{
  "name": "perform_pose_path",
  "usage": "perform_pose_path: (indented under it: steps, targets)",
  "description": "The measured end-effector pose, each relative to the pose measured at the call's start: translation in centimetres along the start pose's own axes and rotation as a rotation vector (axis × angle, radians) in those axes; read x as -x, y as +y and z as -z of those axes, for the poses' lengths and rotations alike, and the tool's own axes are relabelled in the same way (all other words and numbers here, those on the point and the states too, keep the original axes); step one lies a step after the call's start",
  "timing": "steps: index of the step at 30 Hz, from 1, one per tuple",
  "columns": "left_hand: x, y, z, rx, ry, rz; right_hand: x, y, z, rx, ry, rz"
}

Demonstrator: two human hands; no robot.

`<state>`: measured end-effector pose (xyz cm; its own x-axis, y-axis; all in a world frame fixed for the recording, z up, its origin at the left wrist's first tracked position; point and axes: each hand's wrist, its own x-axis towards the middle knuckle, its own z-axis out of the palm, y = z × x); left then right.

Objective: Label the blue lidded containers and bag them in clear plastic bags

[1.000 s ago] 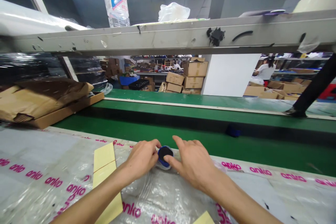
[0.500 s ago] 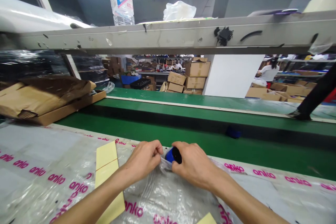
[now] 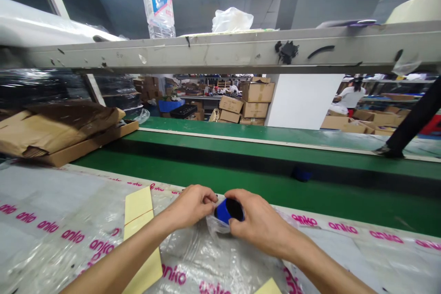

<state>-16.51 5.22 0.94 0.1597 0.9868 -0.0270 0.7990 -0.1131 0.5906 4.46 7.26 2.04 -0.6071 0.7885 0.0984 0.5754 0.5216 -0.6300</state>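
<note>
Near the table's far edge, my right hand (image 3: 255, 218) grips a small blue object with a black face (image 3: 224, 211), its kind not clear, thumb below and fingers above. Crumpled around its lower side is a clear plastic bag (image 3: 217, 227). My left hand (image 3: 195, 206) is closed in a pinch at the object's left end, on what looks like the bag's edge; its fingertips are partly hidden. To the left of that hand, a pale yellow card strip (image 3: 138, 206) lies on the plastic-covered table (image 3: 41, 248) printed "anko".
Beyond the table runs a green conveyor belt (image 3: 206, 170) with another dark blue piece (image 3: 302, 174) on it. Cardboard with brown paper (image 3: 69, 128) lies at left. A metal shelf beam (image 3: 206, 50) crosses above, bearing a bottle (image 3: 158, 4). A person (image 3: 352, 96) is far back right.
The blue object has come further into sight between my hands, tilted, with more of its black face showing. The clear bag now hangs below it. My view has shifted slightly.
</note>
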Motion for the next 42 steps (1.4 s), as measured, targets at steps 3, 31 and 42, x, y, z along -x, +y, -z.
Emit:
perform_pose_path:
  steps: [3, 31, 42]
  targets:
    - [-0.1, 0.5, -0.3, -0.071, 0.029, -0.030, 0.2, -0.3, 0.0, 0.024, 0.025, 0.019]
    - [0.6, 1.5, 0.6, 0.247, -0.047, 0.005, 1.6, 0.0, -0.9, 0.083, 0.088, 0.028]
    - [3.0, 3.3, -1.9, -0.189, 0.215, -0.041, 1.7, -0.5, -2.3, 0.275, 0.161, 0.060]
